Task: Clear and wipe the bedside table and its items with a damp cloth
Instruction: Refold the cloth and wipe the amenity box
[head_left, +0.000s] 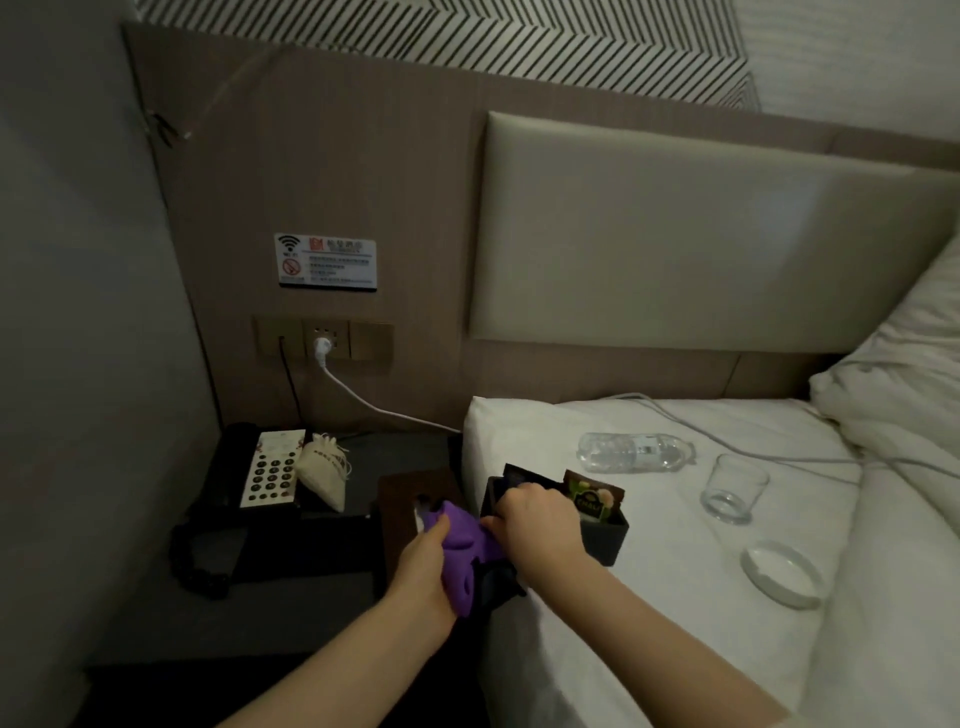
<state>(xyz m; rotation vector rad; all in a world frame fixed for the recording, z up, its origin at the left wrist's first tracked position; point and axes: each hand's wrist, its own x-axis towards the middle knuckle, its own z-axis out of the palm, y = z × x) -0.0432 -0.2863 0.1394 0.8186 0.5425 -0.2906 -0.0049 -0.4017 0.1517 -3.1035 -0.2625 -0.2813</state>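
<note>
Two hands meet at the bed's edge. The left hand has its fingers curled round a purple cloth — bunched, its long axis running away from the wrist toward the black box. The right hand grips that box's near rim, just beyond the cloth — tea packets stand upright past its fingertips.

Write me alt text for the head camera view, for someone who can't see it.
A person's left hand grips a purple cloth while the right hand holds a black box of tea sachets at the bed's edge. A water bottle, glass and ashtray lie on the bed; a phone remains on the bedside table.
</note>
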